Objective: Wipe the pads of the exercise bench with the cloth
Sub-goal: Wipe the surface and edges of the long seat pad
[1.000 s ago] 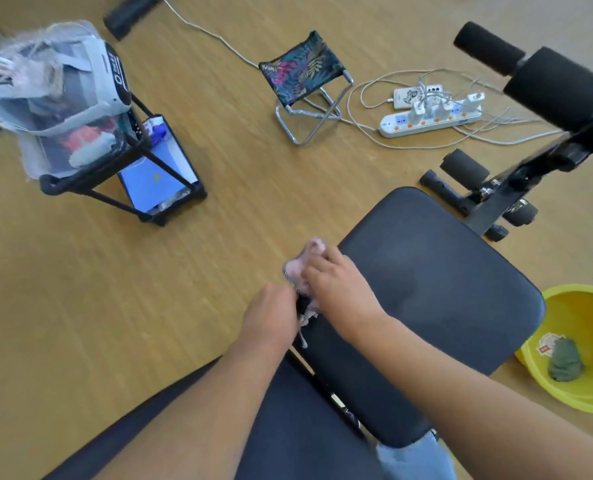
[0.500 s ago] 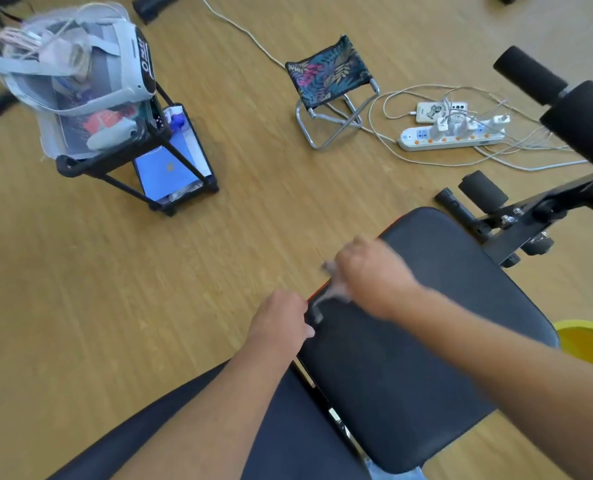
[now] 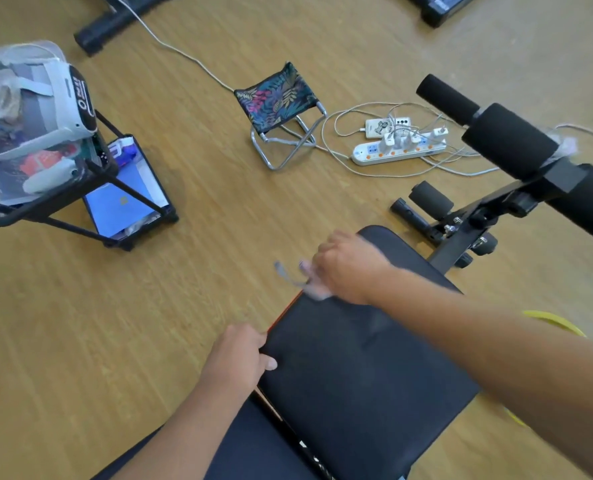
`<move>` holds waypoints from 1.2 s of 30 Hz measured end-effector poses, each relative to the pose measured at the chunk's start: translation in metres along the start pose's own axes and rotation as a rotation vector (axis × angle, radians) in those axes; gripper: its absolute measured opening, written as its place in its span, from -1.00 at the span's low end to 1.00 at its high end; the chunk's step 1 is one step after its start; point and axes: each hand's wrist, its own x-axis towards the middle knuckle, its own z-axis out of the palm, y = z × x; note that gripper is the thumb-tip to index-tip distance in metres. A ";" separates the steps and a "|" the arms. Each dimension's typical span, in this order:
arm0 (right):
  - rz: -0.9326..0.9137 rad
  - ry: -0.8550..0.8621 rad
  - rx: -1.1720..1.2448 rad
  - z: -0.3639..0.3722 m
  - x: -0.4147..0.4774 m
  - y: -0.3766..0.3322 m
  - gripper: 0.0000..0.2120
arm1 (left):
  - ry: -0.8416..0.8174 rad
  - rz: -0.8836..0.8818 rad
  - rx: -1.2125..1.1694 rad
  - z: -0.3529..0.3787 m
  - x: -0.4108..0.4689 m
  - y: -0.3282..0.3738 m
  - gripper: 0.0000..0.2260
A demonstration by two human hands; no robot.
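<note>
The black seat pad (image 3: 364,368) of the exercise bench fills the lower middle of the view. A second black pad (image 3: 250,448) lies below it, nearer me. My right hand (image 3: 348,268) is closed on a small pale cloth (image 3: 310,284), blurred by motion, at the pad's far left edge. My left hand (image 3: 234,358) grips the pad's left edge near its near corner, thumb on top. Black foam rollers (image 3: 506,140) stand on the bench frame at the right.
A black rack (image 3: 80,202) with a white headset and boxes stands at left. A small folding stool (image 3: 277,105) and a power strip (image 3: 395,147) with tangled cables lie on the wooden floor beyond. A yellow basin's rim (image 3: 551,320) shows behind my right forearm.
My right hand has slid the cloth along the pad's left edge away from me, toward its far end. My left hand stayed on the pad's edge. The view has tilted up.
</note>
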 end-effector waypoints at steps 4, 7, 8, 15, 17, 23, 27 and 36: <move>-0.166 -0.217 0.242 0.021 -0.004 -0.074 -0.61 | 0.011 -0.038 0.005 -0.001 -0.004 0.005 -0.65; -0.342 -0.123 0.227 0.034 -0.012 -0.070 -0.86 | 0.052 -0.016 -0.022 0.000 -0.008 0.005 -0.63; -0.390 -0.075 0.197 0.036 -0.013 -0.056 -0.91 | 0.052 -0.026 -0.044 0.002 -0.008 0.004 -0.61; 0.039 0.079 -0.006 0.004 -0.006 0.076 -0.60 | 0.071 0.051 -0.027 0.001 -0.010 -0.001 -0.90; 0.094 0.019 0.074 0.000 -0.003 0.062 -0.54 | 0.062 0.049 -0.030 0.002 -0.008 -0.001 -0.92; -0.193 -0.207 0.204 0.021 -0.012 -0.057 -0.88 | 0.069 0.004 0.071 0.006 -0.006 -0.003 -0.56; -0.319 -0.124 0.026 0.021 -0.013 -0.038 -0.87 | 0.079 0.016 0.057 0.007 -0.008 -0.001 -0.59; 0.518 0.108 0.376 0.009 -0.050 0.087 -0.86 | 0.093 0.089 -0.010 0.005 -0.013 -0.003 -0.76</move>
